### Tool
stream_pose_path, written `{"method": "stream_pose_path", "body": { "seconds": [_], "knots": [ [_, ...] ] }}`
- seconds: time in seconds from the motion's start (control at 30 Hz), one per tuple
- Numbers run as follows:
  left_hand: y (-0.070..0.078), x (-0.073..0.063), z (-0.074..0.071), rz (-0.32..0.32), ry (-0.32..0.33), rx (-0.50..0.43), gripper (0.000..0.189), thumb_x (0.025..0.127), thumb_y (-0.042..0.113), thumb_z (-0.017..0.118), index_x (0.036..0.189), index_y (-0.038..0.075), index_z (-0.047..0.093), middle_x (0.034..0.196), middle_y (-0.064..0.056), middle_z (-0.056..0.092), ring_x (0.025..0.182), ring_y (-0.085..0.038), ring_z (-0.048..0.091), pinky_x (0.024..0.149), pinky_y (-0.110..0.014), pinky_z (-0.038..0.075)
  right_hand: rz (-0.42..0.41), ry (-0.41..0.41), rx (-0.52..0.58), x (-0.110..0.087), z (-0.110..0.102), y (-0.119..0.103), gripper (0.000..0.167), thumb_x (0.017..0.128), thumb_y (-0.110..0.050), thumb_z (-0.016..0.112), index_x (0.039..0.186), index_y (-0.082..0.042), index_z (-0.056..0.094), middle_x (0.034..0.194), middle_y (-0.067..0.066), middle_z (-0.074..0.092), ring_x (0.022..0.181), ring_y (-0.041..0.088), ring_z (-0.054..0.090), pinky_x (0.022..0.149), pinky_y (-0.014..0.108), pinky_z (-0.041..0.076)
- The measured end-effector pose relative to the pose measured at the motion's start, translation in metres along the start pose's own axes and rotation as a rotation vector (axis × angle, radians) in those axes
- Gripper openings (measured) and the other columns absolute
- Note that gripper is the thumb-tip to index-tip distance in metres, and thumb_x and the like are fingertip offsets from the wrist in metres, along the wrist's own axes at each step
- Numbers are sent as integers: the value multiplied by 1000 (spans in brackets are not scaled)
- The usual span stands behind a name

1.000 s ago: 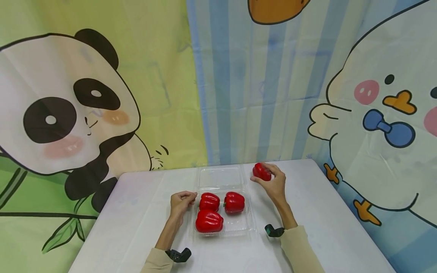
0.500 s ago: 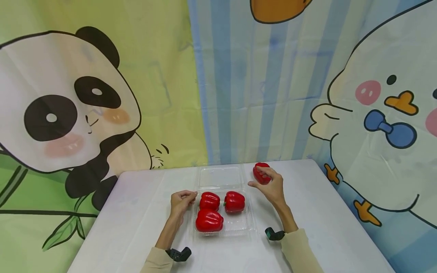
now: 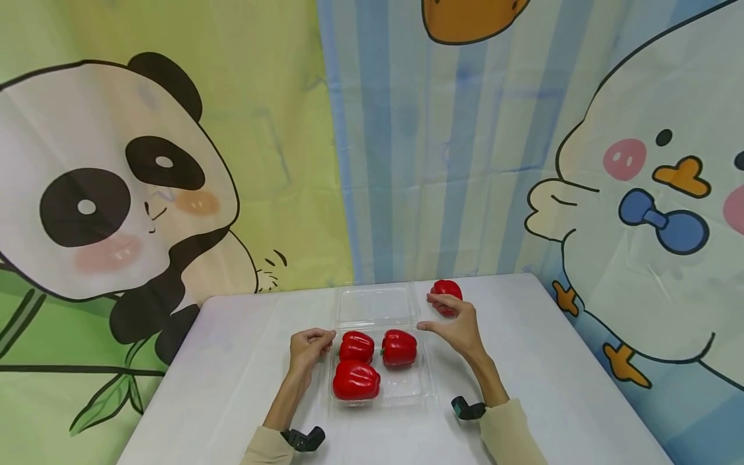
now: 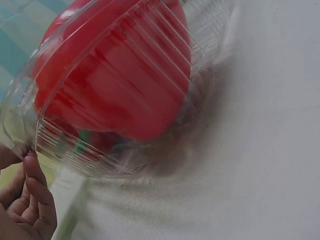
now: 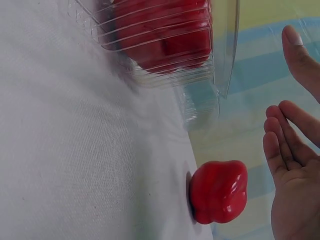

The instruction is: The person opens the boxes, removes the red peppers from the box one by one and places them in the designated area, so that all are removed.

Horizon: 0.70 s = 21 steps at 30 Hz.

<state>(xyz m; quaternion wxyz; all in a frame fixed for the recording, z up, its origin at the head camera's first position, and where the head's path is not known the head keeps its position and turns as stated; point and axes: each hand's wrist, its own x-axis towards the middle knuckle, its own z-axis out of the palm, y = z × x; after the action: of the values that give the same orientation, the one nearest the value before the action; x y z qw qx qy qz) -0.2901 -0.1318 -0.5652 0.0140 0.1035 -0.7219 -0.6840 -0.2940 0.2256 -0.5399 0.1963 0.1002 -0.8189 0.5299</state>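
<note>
A clear plastic clamshell box (image 3: 407, 386) stands on the table with its lid (image 3: 374, 306) folded back. Inside lie three red bell peppers, one at the front left (image 3: 356, 380), one behind it (image 3: 356, 347) and one at the back right (image 3: 399, 347). My left hand (image 3: 308, 349) pinches the box's left rim between thumb and fingertips, as the left wrist view shows. Beyond my right hand (image 3: 459, 328) a fourth bell pepper (image 5: 218, 192) rests on the table, right of the lid. The right hand's thumb and fingers are spread apart, holding nothing.
The white table (image 3: 232, 381) ends at a back edge close behind the lid and the lone pepper. A printed curtain (image 3: 407, 142) with cartoon animals hangs behind it. Each wrist wears a small black camera.
My right hand has let go of the bell pepper, leaving it on the table, and has drawn back toward the box with its fingers spread. My left hand keeps its place at the rim.
</note>
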Motion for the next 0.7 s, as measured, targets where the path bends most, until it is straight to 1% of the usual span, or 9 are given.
{"method": "stream_pose_path", "body": {
  "seconds": [0.07, 0.13, 0.2, 0.3, 0.4, 0.47, 0.53, 0.63, 0.7],
  "knots": [
    [-1, 0, 0, 3, 4, -5, 19, 96, 9, 82, 94, -10, 78, 67, 0, 69, 61, -11, 61, 57, -21, 49, -3, -18, 0, -1, 0, -2, 64, 74, -15, 102, 134, -15, 78, 128, 9, 80, 110, 26, 72, 103, 63, 59],
    [-1, 0, 0, 8, 5, -3, 20, 96, 9, 82, 93, -10, 78, 67, 1, 69, 60, -10, 60, 57, -21, 49, -7, -35, -6, -2, 0, -4, 65, 74, -18, 102, 134, -17, 78, 129, 7, 80, 110, 22, 71, 103, 60, 60],
    [-2, 0, 0, 9, 7, -4, 20, 95, 10, 83, 93, -9, 78, 66, 2, 69, 60, -9, 60, 58, -21, 49, -21, -53, -6, -2, 1, -5, 64, 74, -18, 102, 134, -17, 78, 129, 8, 80, 110, 25, 71, 102, 55, 61],
    [-2, 1, 1, 9, 5, -2, 20, 95, 11, 83, 94, -9, 78, 66, 3, 68, 60, -8, 60, 58, -20, 49, -39, -78, 0, -4, 2, -7, 64, 74, -15, 101, 134, -17, 78, 129, 10, 79, 112, 35, 72, 101, 53, 61],
    [-1, 2, 0, 9, 6, 2, 20, 96, 12, 83, 94, -8, 79, 66, 3, 69, 60, -8, 60, 58, -20, 50, -57, -103, 22, -4, 4, -7, 64, 75, -10, 100, 134, -17, 78, 129, 13, 79, 115, 43, 70, 102, 61, 59],
    [-1, 2, 0, 9, 7, -1, 20, 96, 12, 83, 93, -7, 79, 67, 3, 69, 60, -9, 60, 58, -21, 49, -61, -112, 32, -5, 5, -8, 64, 74, -8, 99, 134, -17, 78, 129, 15, 78, 115, 44, 70, 103, 64, 58],
    [-2, 2, -1, 11, 1, -1, 21, 96, 13, 83, 93, -7, 79, 67, 2, 69, 60, -9, 61, 58, -21, 49, -58, -120, 26, -6, 6, -8, 64, 74, -9, 100, 134, -18, 78, 128, 15, 78, 115, 43, 70, 102, 64, 58],
    [-2, 2, 0, 12, -1, -7, 21, 96, 12, 83, 94, -8, 79, 67, 3, 69, 60, -9, 61, 58, -21, 49, -50, -136, 9, -8, 7, -9, 64, 74, -16, 100, 134, -20, 78, 128, 14, 79, 114, 40, 71, 102, 61, 58],
    [-2, 2, 0, 10, 0, -7, 21, 96, 12, 83, 94, -9, 79, 67, 3, 69, 60, -9, 61, 58, -21, 49, -49, -151, 10, -10, 8, -9, 64, 75, -20, 101, 134, -20, 77, 129, 12, 78, 115, 40, 70, 101, 63, 58]
  ]
}}
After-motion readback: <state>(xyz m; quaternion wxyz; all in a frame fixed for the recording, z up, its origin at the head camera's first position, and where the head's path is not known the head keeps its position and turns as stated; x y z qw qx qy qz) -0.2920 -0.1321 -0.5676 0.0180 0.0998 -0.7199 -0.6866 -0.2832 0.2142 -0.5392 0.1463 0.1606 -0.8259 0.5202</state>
